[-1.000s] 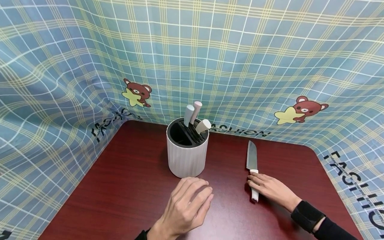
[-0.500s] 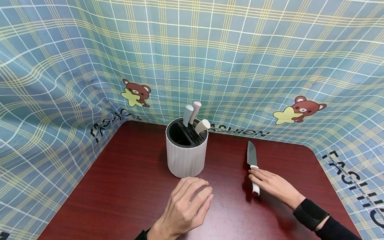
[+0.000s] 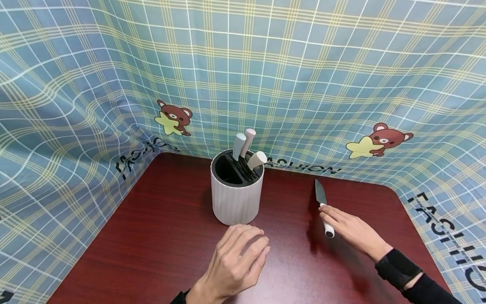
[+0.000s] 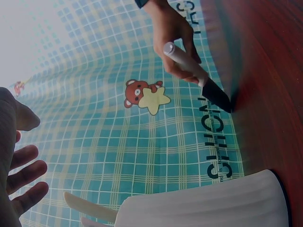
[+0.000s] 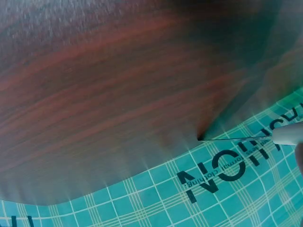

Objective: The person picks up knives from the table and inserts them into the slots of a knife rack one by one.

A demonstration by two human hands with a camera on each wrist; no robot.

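Note:
My right hand (image 3: 349,228) grips a kitchen knife (image 3: 320,194) by its white handle, at the right side of the table. The handle end is raised and the blade slopes down toward the far edge. In the left wrist view the knife (image 4: 182,62) has its tip low, close to the tabletop; the right wrist view has the blade edge-on beside its pale handle (image 5: 287,134). My left hand (image 3: 232,264) holds nothing, fingers loosely bent, in front of a white ribbed knife holder (image 3: 236,202). Blue-grey (image 3: 238,146), pink and white (image 3: 257,160) handles stick out of the holder.
The dark red wooden table (image 3: 152,240) has a checked blue cloth (image 3: 288,76) standing behind it and along both sides. An open black compartment (image 3: 225,171) takes up the left part of the holder's top.
My right hand has gripped the knife and lifted its handle end off the table, the blade turning more edge-on. The left hand and holder stay where they were.

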